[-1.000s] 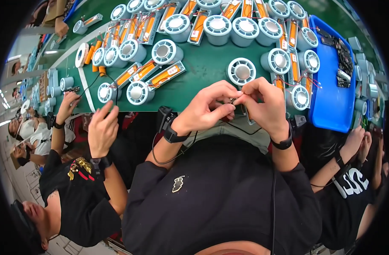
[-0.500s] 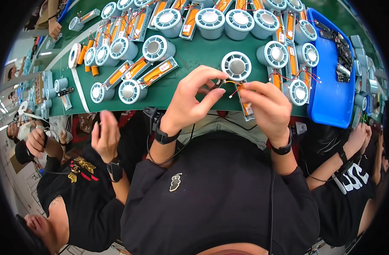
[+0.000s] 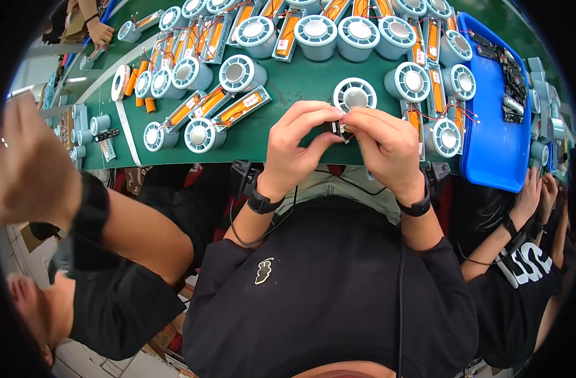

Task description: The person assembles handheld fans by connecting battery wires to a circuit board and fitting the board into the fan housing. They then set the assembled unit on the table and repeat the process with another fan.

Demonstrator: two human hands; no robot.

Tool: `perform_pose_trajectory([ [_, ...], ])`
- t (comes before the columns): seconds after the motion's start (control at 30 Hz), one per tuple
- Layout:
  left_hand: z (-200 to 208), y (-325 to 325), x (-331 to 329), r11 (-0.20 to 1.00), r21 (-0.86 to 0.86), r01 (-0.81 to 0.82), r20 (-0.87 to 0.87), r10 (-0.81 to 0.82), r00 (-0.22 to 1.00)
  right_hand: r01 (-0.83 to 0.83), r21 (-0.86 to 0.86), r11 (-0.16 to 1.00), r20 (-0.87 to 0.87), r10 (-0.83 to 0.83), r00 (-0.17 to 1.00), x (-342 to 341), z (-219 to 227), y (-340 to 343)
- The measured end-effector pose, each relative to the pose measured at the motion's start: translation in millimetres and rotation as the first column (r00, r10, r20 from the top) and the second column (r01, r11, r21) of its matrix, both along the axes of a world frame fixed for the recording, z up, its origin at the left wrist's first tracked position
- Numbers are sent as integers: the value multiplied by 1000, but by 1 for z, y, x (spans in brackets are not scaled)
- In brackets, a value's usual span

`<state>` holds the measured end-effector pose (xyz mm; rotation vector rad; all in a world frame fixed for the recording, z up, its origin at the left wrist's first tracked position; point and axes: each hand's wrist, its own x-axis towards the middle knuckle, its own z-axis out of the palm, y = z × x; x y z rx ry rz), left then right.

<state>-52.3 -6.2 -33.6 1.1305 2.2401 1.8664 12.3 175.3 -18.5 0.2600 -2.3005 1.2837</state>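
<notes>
Between finger and thumb, my left hand (image 3: 300,145) grips a small black circuit board (image 3: 336,128) above the table's near edge. My right hand (image 3: 392,145) is pinched shut against the board's right side, on a small wire connector that its fingertips mostly hide. Just beyond both hands stands a pale blue round unit (image 3: 354,94) with a slotted rim and a silver disc in its centre. Its attached narrow housing is largely covered by my right hand.
Many similar round units (image 3: 242,74) with orange-filled housings (image 3: 241,108) stand on the green table (image 3: 288,82). A blue tray (image 3: 489,145) with black circuit boards (image 3: 513,82) lies at right. At left are a white tape roll (image 3: 120,82) and a co-worker's raised arm (image 3: 137,227).
My right hand has moved left and up, bringing its fingertips against the board in my left hand. At left, the co-worker's arm has swung up, nearer the camera.
</notes>
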Motion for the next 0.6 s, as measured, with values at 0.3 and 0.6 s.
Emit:
perform_pose_trajectory([
  [0.3, -3, 1, -1, 1000, 26, 5, -44, -4, 999, -36, 34, 999, 45, 34, 998, 0, 5, 2],
  [0.6, -3, 0, -12, 998, 12, 68, -228, -64, 972, -44, -97, 994, 172, 61, 983, 8, 10, 2],
])
